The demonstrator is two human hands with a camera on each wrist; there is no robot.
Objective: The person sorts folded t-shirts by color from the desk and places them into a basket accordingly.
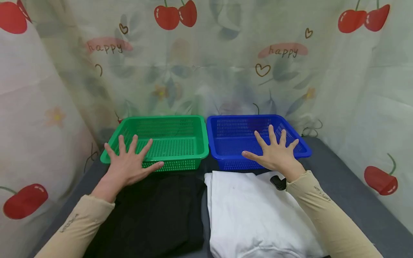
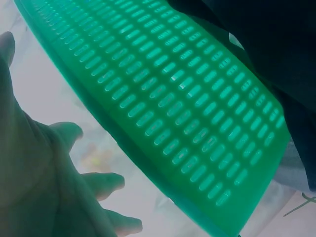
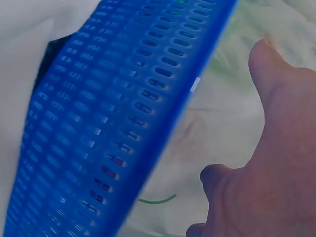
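Note:
My left hand is spread wide in front of the green basket, fingers straight, holding nothing. In the left wrist view that hand lies beside the slotted wall of the green basket. Over the front of the blue basket my right hand is likewise spread and grips nothing. The right wrist view has the right hand apart from the blue basket's rim. Below the left hand lies folded black cloth; folded white cloth lies below the right hand.
Both baskets stand side by side at the back of the dark grey table cover. A printed curtain with cherries hangs behind and along both sides. A small black device is at the right wrist.

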